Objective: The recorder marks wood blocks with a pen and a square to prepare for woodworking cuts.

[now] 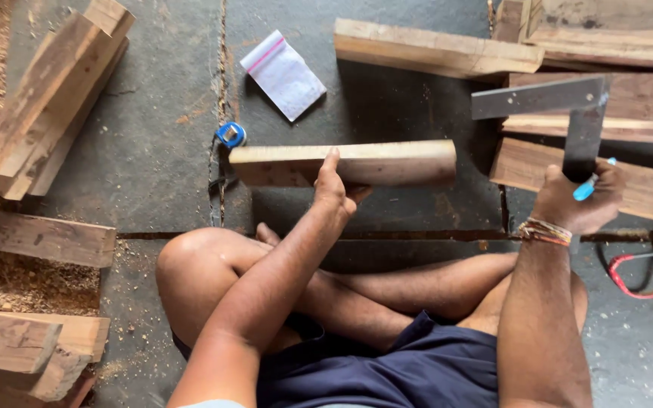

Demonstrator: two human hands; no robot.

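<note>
Wooden board [345, 163] lies across the floor before my crossed legs — my left hand [332, 187] grips its near edge, fingers hidden beneath. Right of the board, my right hand [580, 198] clutches a metal square [561, 113] and a blue pen [592, 183], mostly hidden.

Small plastic bag [283, 74], blue tape measure [230, 134], red cable [639, 276], stacked timber [47, 98], sawdust [17, 283]

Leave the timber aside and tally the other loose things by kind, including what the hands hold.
Metal try square, held in the right hand: 1
Blue pen, same hand: 1
Blue tape measure on the floor: 1
Clear zip bag: 1
Red and black cable: 1
Total: 5
The left hand holds a wood piece, not counted.
</note>
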